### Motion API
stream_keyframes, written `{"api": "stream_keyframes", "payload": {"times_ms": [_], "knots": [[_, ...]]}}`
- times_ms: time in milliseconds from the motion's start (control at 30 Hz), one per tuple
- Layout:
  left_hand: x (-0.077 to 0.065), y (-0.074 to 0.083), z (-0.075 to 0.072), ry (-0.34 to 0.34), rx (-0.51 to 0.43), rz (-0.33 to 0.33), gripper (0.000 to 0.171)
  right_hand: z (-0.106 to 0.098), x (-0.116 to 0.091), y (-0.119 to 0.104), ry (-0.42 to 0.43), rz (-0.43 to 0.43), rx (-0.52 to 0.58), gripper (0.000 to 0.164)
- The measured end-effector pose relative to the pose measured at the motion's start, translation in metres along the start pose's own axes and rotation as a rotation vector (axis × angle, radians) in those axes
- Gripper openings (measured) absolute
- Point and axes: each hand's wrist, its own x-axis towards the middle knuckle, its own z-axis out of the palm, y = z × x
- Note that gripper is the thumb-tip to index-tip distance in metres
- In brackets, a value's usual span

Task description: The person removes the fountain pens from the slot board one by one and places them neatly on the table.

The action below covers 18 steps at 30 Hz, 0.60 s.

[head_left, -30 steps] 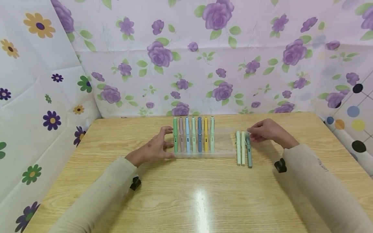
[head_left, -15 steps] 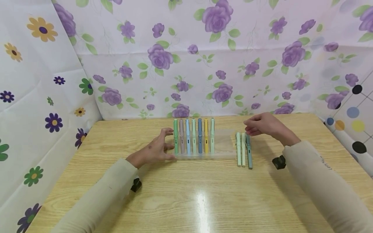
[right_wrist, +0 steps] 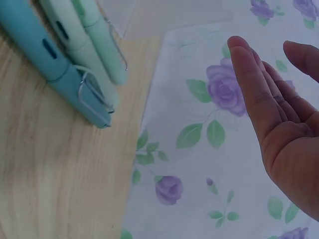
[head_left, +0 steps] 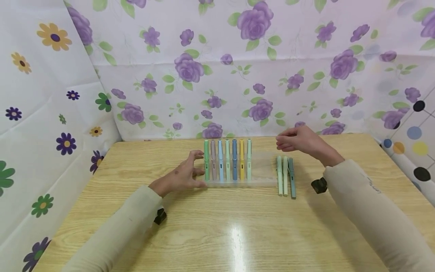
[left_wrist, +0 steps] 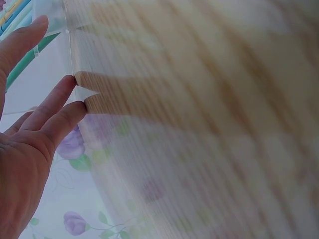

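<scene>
A clear pen stand [head_left: 261, 183] holds a row of several capped pens: green [head_left: 206, 160], mauve [head_left: 213, 160], light blue [head_left: 221, 160], pale green [head_left: 228, 160], dark blue [head_left: 235, 160], yellow [head_left: 242, 160] and mint [head_left: 249, 160]. My left hand [head_left: 185, 174] is at its left end, thumb by the front edge; in the left wrist view its fingertips [left_wrist: 67, 84] touch the tabletop. Right of the stand lie three loose pens: mint [head_left: 279, 175], cream-green [head_left: 285, 175] and teal [head_left: 292, 177]. My right hand [head_left: 302, 142] hovers behind them, holding nothing, fingers fairly straight in the right wrist view.
The wooden table [head_left: 204, 226] has its back edge against a flowered cloth wall [head_left: 224, 94]. Another patterned cloth [head_left: 51, 113] hangs at the left. The stand's right part [head_left: 263, 166] bears no pens.
My right hand has lifted off the teal pen and moved left and back, above the loose pens. My left hand stays at the stand's left end. The pens keep their places.
</scene>
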Motion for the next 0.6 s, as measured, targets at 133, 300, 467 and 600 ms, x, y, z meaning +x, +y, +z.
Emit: {"api": "stream_keyframes", "payload": {"times_ms": [133,300,467,600], "knots": [[0.0,-0.001,0.0,-0.002,0.01,0.001,0.095,0.003,0.003,-0.007,-0.005,-0.016,-0.005,0.053],[0.0,-0.001,0.001,0.001,0.011,0.01,0.095,0.009,0.007,-0.013,-0.009,-0.024,-0.001,0.05],[0.0,-0.002,0.0,-0.002,0.004,0.011,0.095,0.018,0.012,-0.018,-0.018,-0.038,-0.006,0.044],[0.0,-0.003,-0.001,-0.006,0.0,0.01,0.096,0.025,0.014,-0.023,-0.028,-0.048,-0.006,0.043]]}}
